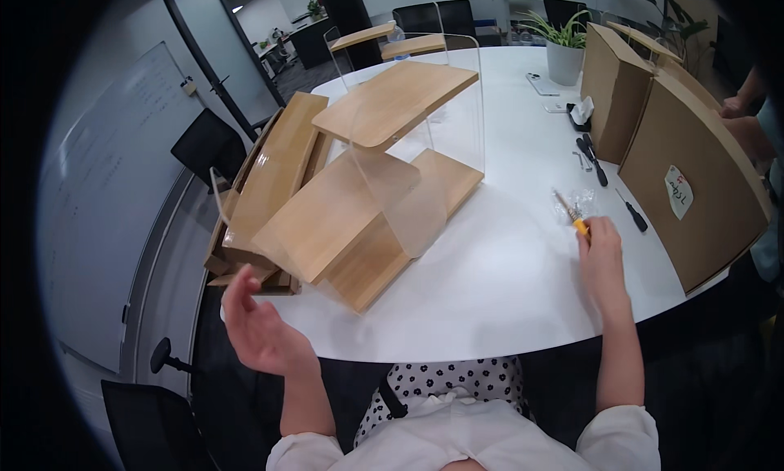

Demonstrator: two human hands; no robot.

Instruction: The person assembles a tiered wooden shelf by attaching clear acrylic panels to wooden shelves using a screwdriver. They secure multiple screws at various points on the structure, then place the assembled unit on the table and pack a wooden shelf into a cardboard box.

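Between the fingers of my right hand is a screwdriver with a yellow handle, its shaft pointing away over the table. A crumpled clear plastic bag lies just by the tool; its contents are too small to tell. My left hand is raised off the table's near left edge, empty, with its fingers loosely bent and apart. Closest to it stands a shelf unit of light wooden boards joined by clear panels. The unit rests at an angle on the white table, apart from both hands.
Flattened cardboard leans on the left. To the right stand a cardboard box, black-handled screwdrivers and a smaller black one. A potted plant and a phone are farther back. Another person's hand is behind the box.
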